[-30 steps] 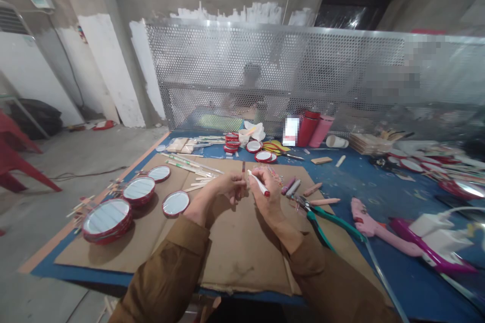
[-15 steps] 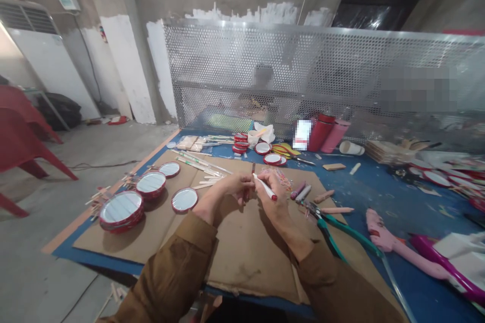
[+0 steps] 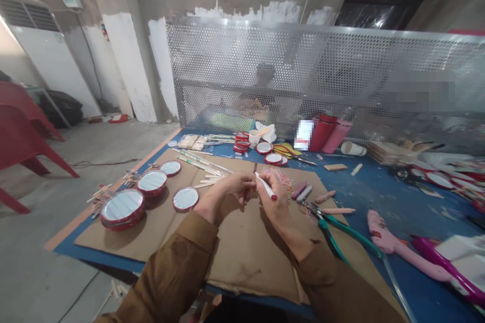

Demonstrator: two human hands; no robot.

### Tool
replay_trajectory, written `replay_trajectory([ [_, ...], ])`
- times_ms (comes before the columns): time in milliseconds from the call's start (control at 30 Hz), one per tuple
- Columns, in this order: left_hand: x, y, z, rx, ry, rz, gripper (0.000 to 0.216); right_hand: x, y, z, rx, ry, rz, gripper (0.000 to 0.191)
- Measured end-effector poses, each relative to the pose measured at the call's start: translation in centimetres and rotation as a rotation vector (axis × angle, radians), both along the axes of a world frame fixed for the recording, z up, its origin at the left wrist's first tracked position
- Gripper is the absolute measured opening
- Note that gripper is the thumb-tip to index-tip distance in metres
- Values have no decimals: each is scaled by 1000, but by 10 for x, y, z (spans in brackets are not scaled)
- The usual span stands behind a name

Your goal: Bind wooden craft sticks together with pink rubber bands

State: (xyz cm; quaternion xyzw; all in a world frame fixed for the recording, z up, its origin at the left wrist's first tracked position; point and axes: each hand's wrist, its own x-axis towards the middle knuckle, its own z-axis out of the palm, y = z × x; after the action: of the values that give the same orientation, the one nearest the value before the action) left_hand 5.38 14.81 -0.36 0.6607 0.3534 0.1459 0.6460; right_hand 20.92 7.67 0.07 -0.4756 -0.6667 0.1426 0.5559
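Observation:
My right hand (image 3: 273, 194) is closed round a white marker pen (image 3: 267, 186) with a dark red end, its tip pointing up and left. My left hand (image 3: 242, 186) is closed just beside it, its fingers pinching a small, thin dark brown stick (image 3: 255, 167) whose upper end shows above the fingertips. The marker's tip is at or very near the stick; whether they touch cannot be made out. Both hands are above a brown cardboard sheet (image 3: 242, 257). Left of my left hand lies a round red-rimmed piece with a pale face (image 3: 185, 198).
Stacked red-rimmed rounds (image 3: 123, 207) stand at the left, near pale wooden sticks (image 3: 208, 179). Right of my hands lie crayon-like sticks (image 3: 304, 193), green-handled pliers (image 3: 328, 227) and a pink glue gun (image 3: 394, 245). A perforated metal screen (image 3: 235, 70) borders the table's back.
The view has shifted very slightly. Both hands keep nearly the same pose, with the marker still against or beside the stick.

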Motion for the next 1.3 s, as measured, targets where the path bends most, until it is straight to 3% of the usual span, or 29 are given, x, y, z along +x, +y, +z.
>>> replay_trajectory([
  [133,-1,3,-5,12,14,5,52,1,-1,1,42,-14,-12,20],
  [900,-2,1,-1,-22,-12,24,26,1,0,0,-8,21,25,22],
  [1300,-2,0,-2,-11,-30,40,38,0,-3,0,6,-1,-13,20],
])
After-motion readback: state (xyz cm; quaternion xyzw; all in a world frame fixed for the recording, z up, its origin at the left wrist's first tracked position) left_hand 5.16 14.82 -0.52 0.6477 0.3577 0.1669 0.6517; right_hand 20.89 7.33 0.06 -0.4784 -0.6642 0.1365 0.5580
